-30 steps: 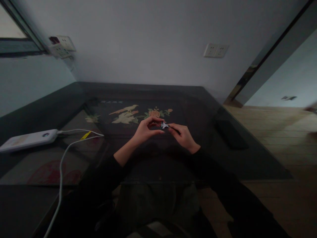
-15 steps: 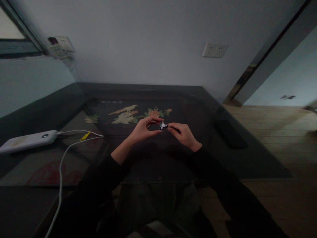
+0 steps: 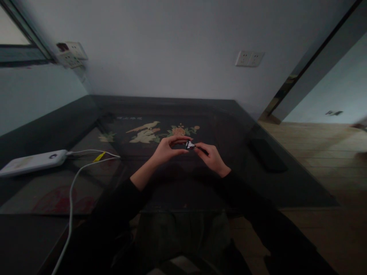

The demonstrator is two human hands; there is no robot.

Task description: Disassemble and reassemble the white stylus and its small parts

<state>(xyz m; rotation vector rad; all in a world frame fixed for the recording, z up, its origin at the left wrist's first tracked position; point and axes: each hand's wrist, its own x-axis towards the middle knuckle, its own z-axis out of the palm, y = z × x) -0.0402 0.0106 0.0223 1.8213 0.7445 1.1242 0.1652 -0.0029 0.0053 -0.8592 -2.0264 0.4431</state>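
In the middle of the head view, my hands meet over the table at a small object that looks like a razor (image 3: 190,145), with a silver and black head and a thin dark handle. My right hand (image 3: 211,158) pinches the handle between thumb and fingers. Curved in a C shape, my left hand (image 3: 166,150) has its thumb below and its fingertips above the two ends of the head. The fine detail of the head is too small and dim to make out.
A dark glossy table (image 3: 183,191) carries a bird-and-flower picture (image 3: 145,134). On the left lies a white power bank (image 3: 36,162) with a white cable (image 3: 71,198) and yellow tag (image 3: 99,157). A dark flat object (image 3: 266,154) lies right. Wall sockets (image 3: 250,59) are behind.
The razor's head has turned slightly and shows more silver. Both hands have shifted a little, still together at the same spot.
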